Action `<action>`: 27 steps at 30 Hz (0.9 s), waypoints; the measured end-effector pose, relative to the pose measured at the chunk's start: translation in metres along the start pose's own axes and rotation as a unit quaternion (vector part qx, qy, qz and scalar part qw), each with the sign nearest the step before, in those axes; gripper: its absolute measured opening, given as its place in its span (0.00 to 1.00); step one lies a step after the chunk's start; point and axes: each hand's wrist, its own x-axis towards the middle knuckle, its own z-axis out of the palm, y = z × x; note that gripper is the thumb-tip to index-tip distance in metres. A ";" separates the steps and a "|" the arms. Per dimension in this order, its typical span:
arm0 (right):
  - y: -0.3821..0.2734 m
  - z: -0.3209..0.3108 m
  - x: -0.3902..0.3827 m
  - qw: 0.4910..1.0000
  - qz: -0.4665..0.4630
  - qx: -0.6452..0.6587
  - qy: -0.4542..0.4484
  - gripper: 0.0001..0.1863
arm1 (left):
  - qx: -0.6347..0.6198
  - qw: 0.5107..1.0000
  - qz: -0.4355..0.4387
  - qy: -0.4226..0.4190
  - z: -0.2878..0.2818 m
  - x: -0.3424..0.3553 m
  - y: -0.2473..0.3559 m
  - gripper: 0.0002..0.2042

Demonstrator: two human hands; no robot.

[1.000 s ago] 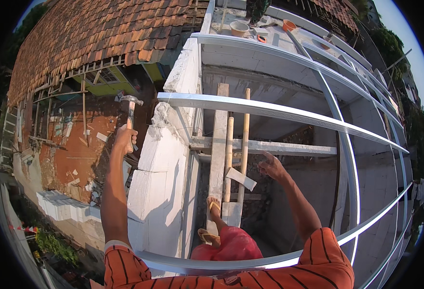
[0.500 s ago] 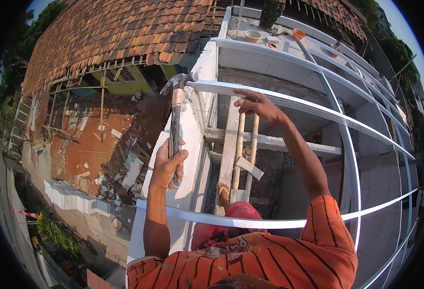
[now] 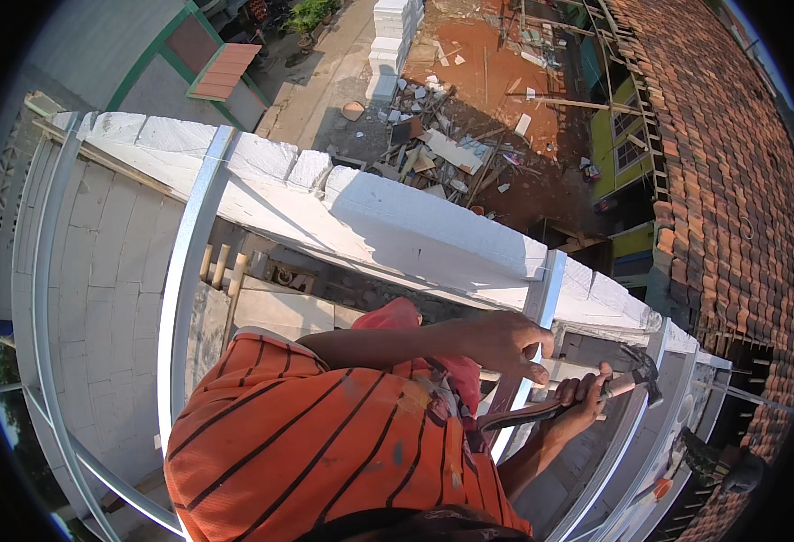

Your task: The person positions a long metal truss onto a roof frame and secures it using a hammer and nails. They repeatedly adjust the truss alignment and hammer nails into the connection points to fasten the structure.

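A claw hammer (image 3: 647, 372) with a dark head and a long, worn handle is gripped near its head by my right hand (image 3: 582, 397). The handle slants down-left toward my orange striped shirt. Just up-left of it, my left hand (image 3: 510, 345) hangs over a silver metal channel (image 3: 550, 280). Its thumb and forefinger are curved and apart, with nothing visible between them. The channel's far end rests on the white block wall (image 3: 433, 221); its nearer part passes beneath my left hand.
More metal channels cross the open wall frame, one at left (image 3: 189, 244) and others at right. Past the wall, lower down, lies a rubble heap (image 3: 451, 149) beside stacked white blocks (image 3: 388, 54). A tiled roof (image 3: 713, 181) stands at right. Boards and bamboo poles (image 3: 237, 280) lie below.
My view has swung left, so the wall now runs across the upper part. The hammer has passed from my left hand to my right. My left hand is now over a channel.
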 end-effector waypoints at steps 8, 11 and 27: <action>0.069 0.023 0.061 0.847 -0.058 -0.472 -0.236 0.15 | 0.268 0.621 -0.183 0.714 -0.152 -0.213 -0.019 0.17; 0.075 0.072 0.066 0.806 -0.025 -0.476 -0.353 0.22 | 0.418 0.464 -0.381 0.682 -0.157 -0.292 -0.043 0.27; 0.166 0.211 0.088 0.627 -0.192 -0.479 -0.583 0.28 | 0.324 0.608 -0.538 0.486 -0.186 -0.381 -0.097 0.28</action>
